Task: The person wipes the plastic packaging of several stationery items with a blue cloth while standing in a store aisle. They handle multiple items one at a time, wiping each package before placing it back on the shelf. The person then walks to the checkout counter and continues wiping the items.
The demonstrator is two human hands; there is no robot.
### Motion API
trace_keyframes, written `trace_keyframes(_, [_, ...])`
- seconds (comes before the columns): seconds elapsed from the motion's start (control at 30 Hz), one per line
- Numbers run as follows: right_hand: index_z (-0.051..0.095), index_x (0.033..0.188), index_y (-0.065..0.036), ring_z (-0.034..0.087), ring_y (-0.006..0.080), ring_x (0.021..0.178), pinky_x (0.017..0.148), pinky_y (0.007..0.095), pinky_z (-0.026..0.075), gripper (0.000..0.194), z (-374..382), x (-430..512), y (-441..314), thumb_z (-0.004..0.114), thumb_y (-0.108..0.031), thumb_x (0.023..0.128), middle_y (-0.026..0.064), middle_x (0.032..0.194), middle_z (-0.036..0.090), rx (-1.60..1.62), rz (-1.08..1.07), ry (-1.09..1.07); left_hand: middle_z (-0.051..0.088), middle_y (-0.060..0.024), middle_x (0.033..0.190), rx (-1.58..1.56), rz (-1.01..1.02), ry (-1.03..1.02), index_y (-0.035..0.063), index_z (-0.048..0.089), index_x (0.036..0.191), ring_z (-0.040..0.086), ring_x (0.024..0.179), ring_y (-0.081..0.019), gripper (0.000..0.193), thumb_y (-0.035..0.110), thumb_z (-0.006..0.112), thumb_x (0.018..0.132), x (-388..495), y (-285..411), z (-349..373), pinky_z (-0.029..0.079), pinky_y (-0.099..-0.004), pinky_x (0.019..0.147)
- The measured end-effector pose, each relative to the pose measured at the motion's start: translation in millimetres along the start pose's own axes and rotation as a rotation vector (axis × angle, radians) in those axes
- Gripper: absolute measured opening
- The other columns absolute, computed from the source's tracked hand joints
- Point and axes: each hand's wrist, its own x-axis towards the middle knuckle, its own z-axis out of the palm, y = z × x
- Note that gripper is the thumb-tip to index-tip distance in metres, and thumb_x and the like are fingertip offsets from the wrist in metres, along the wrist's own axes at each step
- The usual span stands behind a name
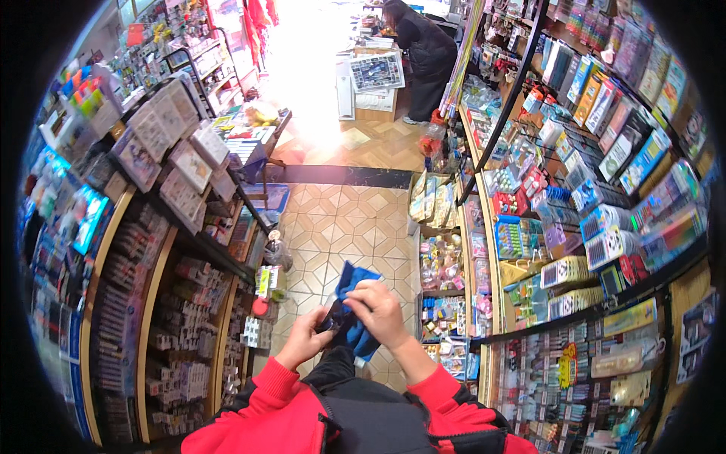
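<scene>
In front of my body, my left hand [308,336] grips a dark, glossy object [336,315], too small and blurred to name exactly. My right hand [378,311] pinches a blue item [363,339] that looks like cloth or a soft pack, with its thumb and fingers near the upper part. The blue item extends above and below the right fingers and lies against the dark object. Part of it is hidden behind the right hand.
Stocked shelves [170,318] line my left. On the right are hanging goods [567,272] and floor boxes of small items [441,261]. The tiled aisle [346,221] leads to a dark threshold strip [351,175]. Beyond it, a person [428,57] in dark clothes leans over a counter.
</scene>
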Motion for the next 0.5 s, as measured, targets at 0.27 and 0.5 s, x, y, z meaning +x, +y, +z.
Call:
trace_keyframes(0.27, [0.065, 0.098, -0.006, 0.062, 0.0309, 0.087, 0.077, 0.0368, 0.05, 0.019, -14, 152, 152, 0.073, -0.009, 0.08, 0.0125, 0.098, 0.061, -0.212, 0.08, -0.019, 0.064, -0.002, 0.097, -0.053, 0.154, -0.113, 0.0004, 0.056, 0.116, 0.06, 0.086, -0.0082, 0.037, -0.006, 0.067, 0.081, 199, 36, -61, 0.05, -0.0245, 0.073])
trace_keyframes(0.5, [0.06, 0.097, -0.003, 0.059, 0.0182, 0.083, 0.077, 0.0308, 0.047, 0.015, -7, 258, 244, 0.069, -0.008, 0.086, 0.0073, 0.09, 0.062, -0.083, 0.329, 0.231, 0.063, 0.0004, 0.096, -0.274, 0.055, -0.15, 0.0015, 0.056, 0.118, 0.059, 0.088, -0.0074, 0.04, -0.007, 0.066, 0.08, 346, 76, -88, 0.049, -0.0243, 0.08])
